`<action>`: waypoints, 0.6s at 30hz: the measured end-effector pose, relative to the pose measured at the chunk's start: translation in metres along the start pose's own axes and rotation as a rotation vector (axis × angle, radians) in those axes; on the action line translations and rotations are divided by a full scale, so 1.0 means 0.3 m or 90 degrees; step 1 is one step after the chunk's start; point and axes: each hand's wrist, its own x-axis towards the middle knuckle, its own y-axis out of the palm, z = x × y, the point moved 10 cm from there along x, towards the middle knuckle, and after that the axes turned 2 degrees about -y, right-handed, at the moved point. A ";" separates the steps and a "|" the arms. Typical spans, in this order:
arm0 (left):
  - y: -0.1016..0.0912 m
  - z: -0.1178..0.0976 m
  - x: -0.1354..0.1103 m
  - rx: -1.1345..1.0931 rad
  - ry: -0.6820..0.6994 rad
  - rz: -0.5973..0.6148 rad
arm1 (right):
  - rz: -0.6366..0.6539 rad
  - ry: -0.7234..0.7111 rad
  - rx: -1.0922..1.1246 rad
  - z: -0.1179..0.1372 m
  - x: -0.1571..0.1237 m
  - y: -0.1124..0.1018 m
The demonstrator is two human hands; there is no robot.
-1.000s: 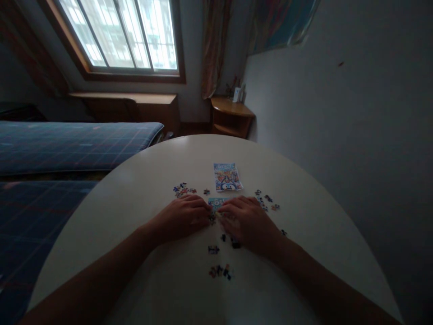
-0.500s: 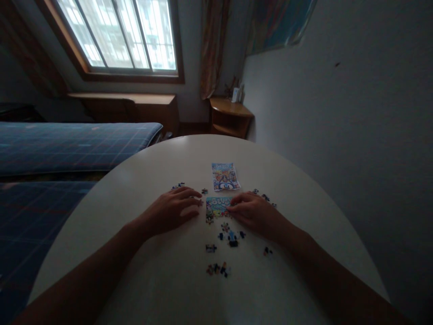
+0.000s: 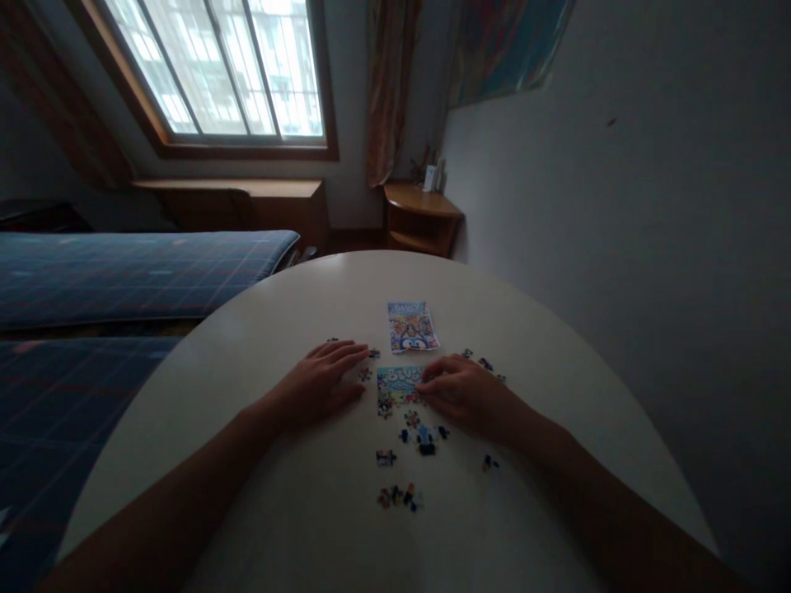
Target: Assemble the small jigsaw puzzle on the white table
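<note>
A partly joined jigsaw puzzle [image 3: 395,382] with lettering along its top lies in front of me. At its right edge my right hand [image 3: 463,394] has its thumb and fingers closed on it; whether a loose piece is under the fingertips is hidden. My left hand [image 3: 325,380] lies open and flat on the table to the left, fingers stretched forward, holding nothing I can see. Just off its fingers are a loose puzzle piece [image 3: 365,374] and another piece [image 3: 374,353]. Below the puzzle sits a joined blue cluster [image 3: 426,438], with a small piece [image 3: 412,418] above it.
A printed reference picture [image 3: 411,328] lies beyond the puzzle. More pieces [image 3: 485,363] are scattered right of my right hand. Nearer me are a piece [image 3: 386,458], a row of pieces [image 3: 399,497] and a small piece [image 3: 490,463]. The round white table [image 3: 278,527] stands beside a bed [image 3: 124,272].
My left hand has edged rightward and its fingers have straightened, uncovering more of the piece beside them. My right hand stays at the puzzle's edge. The view has tilted slightly upward.
</note>
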 end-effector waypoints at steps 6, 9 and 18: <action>0.018 -0.023 0.009 -0.006 0.034 0.023 | -0.005 -0.003 0.000 0.006 0.000 -0.003; 0.012 -0.023 0.010 -0.005 0.040 0.004 | -0.006 0.007 -0.003 0.009 0.000 -0.008; 0.010 -0.015 0.008 0.009 0.028 -0.018 | -0.008 0.004 -0.015 0.002 -0.004 0.002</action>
